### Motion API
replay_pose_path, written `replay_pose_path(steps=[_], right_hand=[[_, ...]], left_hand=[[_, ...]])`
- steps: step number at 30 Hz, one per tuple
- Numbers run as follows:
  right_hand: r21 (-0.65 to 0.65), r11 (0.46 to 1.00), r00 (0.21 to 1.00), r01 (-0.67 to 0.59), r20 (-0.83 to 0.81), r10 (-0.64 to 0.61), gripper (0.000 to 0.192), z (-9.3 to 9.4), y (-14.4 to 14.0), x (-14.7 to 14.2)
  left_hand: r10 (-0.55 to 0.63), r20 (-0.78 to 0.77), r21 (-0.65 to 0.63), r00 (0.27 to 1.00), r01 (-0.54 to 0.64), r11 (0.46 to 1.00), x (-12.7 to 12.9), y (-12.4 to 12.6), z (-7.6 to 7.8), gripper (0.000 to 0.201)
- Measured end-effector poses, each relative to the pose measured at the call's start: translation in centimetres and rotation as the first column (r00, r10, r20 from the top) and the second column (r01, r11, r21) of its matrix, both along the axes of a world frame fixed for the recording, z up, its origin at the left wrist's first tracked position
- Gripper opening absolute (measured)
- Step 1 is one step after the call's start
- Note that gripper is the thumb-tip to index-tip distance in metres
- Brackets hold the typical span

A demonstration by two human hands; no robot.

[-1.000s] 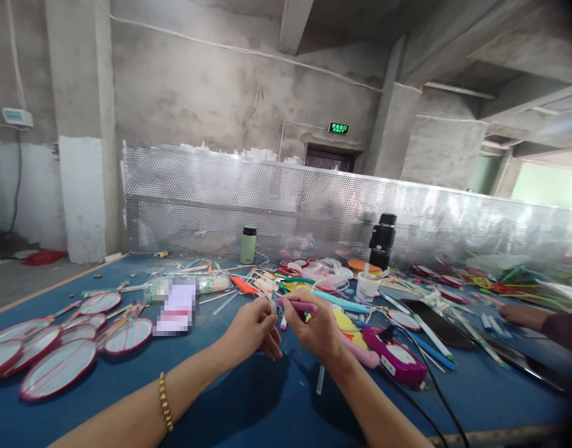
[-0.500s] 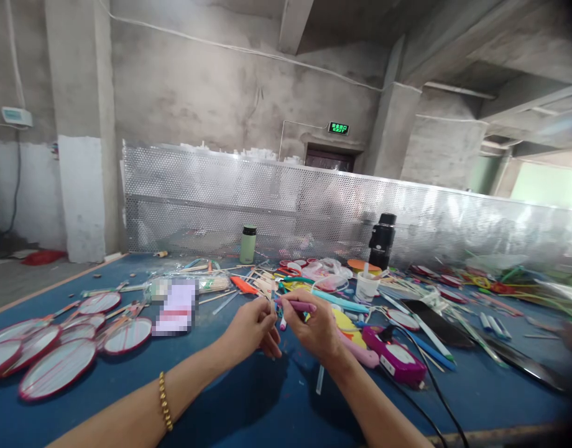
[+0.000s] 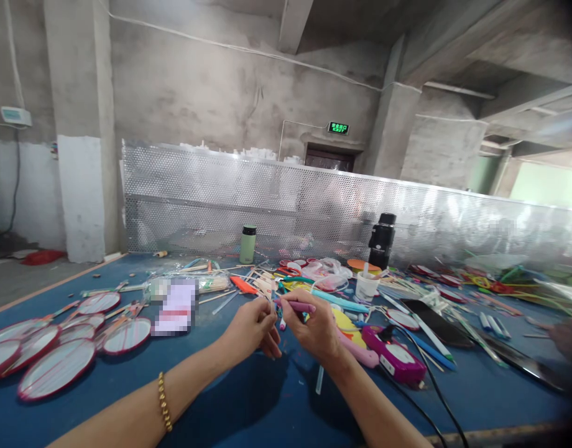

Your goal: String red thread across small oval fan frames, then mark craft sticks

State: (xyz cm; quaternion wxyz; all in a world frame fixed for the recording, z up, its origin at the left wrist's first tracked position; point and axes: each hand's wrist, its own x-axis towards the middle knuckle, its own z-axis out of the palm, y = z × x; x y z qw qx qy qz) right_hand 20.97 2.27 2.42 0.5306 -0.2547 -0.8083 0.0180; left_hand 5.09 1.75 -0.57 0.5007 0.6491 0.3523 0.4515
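Note:
Above the middle of the blue table, my left hand [image 3: 255, 326] pinches a thin pale strip [image 3: 273, 290] upright between thumb and forefinger. My right hand [image 3: 316, 326] is closed around a purple pen [image 3: 299, 306], held like a writing tool. Its tip points left and meets, or nearly meets, the strip; the exact contact is too small to make out. Just beyond both hands lie an orange piece [image 3: 244, 285] and several wooden sticks [image 3: 266, 286]. Right of my right hand sit a yellow round piece [image 3: 349, 330] and a purple device [image 3: 394, 354] with a black cable.
Several red-rimmed white discs [image 3: 57, 370] lie at left, near a pale printed sheet [image 3: 175, 308]. Standing farther back are a green bottle [image 3: 248, 244], a white cup [image 3: 367, 286] and a black flask [image 3: 382, 241]. Another person's hand [image 3: 568, 339] appears at the right edge.
My hands, the pen and the strip hold almost the same position. At the right edge, the other person's hand has come slightly farther into view, toward the left.

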Motion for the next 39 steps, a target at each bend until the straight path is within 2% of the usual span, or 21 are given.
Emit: replay_pose_path(steps=[6, 15, 28, 39], right_hand=[[0.027, 0.999, 0.998, 0.03, -0.057, -0.028, 0.016, 0.02, 0.13, -0.08], [0.013, 1.0, 0.999, 0.026, -0.038, -0.025, 0.017, 0.23, -0.01, -0.14], [0.001, 1.0, 0.999, 0.026, -0.038, -0.026, 0.016, 0.01, 0.0, -0.12], [0.005, 1.0, 1.0, 0.013, -0.019, -0.013, 0.016, 0.04, 0.07, -0.22]], left_hand=[[-0.001, 0.011, -0.003, 1.0, 0.001, 1.0, 0.03, -0.05, -0.04, 0.035], [0.002, -0.015, -0.008, 1.0, -0.002, 1.0, 0.06, -0.36, 0.43, 0.033], [0.02, -0.011, -0.004, 1.0, -0.02, 1.0, 0.05, 0.26, -0.32, 0.033], [0.014, -0.012, -0.003, 1.0, -0.014, 1.0, 0.07, -0.06, -0.02, 0.038]])
